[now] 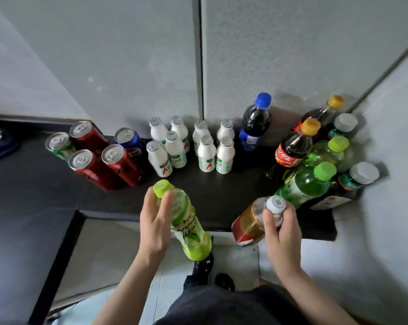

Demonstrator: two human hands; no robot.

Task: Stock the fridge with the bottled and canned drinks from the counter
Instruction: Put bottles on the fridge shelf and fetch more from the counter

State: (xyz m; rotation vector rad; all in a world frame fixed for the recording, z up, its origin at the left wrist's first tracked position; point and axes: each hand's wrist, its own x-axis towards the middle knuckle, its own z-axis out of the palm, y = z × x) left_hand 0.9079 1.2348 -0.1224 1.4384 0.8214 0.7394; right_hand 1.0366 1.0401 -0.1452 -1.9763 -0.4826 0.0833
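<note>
Gripping a green bottle [189,221] by its neck, the left hand [155,221] tilts it (cap up), while the right hand [281,233] clasps an amber bottle [253,221] above the desk [45,184] edge.

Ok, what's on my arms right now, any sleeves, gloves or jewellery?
The left forearm and right forearm are bare: no sleeves in view, no watch or bracelet. The left grip and right grip wear no gloves and no visible rings.
</note>
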